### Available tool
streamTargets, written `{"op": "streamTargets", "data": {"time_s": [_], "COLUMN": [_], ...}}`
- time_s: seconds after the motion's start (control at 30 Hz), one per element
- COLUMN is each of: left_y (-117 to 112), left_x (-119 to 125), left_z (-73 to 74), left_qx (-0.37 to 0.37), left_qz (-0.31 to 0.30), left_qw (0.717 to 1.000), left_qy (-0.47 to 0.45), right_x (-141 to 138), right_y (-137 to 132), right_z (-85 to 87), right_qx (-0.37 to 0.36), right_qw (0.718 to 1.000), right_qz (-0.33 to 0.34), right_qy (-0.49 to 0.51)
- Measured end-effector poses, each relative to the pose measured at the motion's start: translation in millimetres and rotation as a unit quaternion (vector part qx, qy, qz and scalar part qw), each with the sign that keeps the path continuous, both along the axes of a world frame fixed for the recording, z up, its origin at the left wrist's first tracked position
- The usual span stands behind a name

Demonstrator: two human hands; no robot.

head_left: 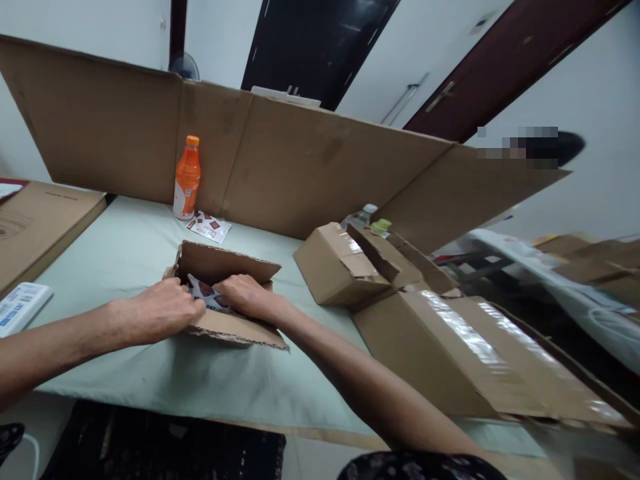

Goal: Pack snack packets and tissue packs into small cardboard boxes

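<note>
Packet [207, 294] is white with dark red patches, partly hidden, sitting in the open brown box [235, 325] on the desk [125, 247], rear flap up, front flap folded toward the person. Left hand [173, 307] is curled at the packet's left end, right hand [246, 293] reaches in at its right; can't tell if either pinches it. Box opening faces up, long axis roughly left-right.
</note>
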State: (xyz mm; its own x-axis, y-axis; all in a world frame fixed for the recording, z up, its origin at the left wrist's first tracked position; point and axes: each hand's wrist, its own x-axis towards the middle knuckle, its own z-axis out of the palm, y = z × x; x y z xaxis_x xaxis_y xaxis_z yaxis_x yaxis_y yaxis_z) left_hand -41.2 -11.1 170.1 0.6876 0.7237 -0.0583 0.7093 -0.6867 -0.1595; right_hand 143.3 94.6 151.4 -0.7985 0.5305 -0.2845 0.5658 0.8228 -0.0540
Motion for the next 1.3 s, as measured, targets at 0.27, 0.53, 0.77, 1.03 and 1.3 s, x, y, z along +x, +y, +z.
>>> {"op": "streamTargets", "data": {"time_s": [0.27, 0.53, 0.77, 1.03, 1.3], "left_y": [-22.9, -23.2, -9.0, -1.5, -8.6], "left_x": [-25.1, -47.1, -40.0, -34.6, -67.0], "left_z": [6.5, -45.9, -47.5, -63.1, -70.0], "left_qx": [0.13, 0.09, 0.088, 0.085, 0.027], "left_qz": [0.021, 0.157, 0.162, 0.218, 0.117], "left_qw": [0.981, 0.903, 0.894, 0.873, 0.933], "left_qy": [-0.139, -0.389, -0.409, -0.428, -0.34], "right_x": [61.7, 92.8, 83.8, 109.9, 103.9], "right_y": [-16.9, -2.3, 0.8, -35.3, -10.4], "right_z": [24.4, -5.3, -1.1, -29.6, -52.5], "right_qx": [-0.005, 0.098, 0.007, -0.001, 0.017], "right_qw": [0.943, 0.885, 0.884, 0.933, 0.948], "right_qz": [-0.055, -0.168, -0.221, -0.065, 0.0], "right_qy": [0.329, 0.423, 0.411, 0.355, 0.319]}}
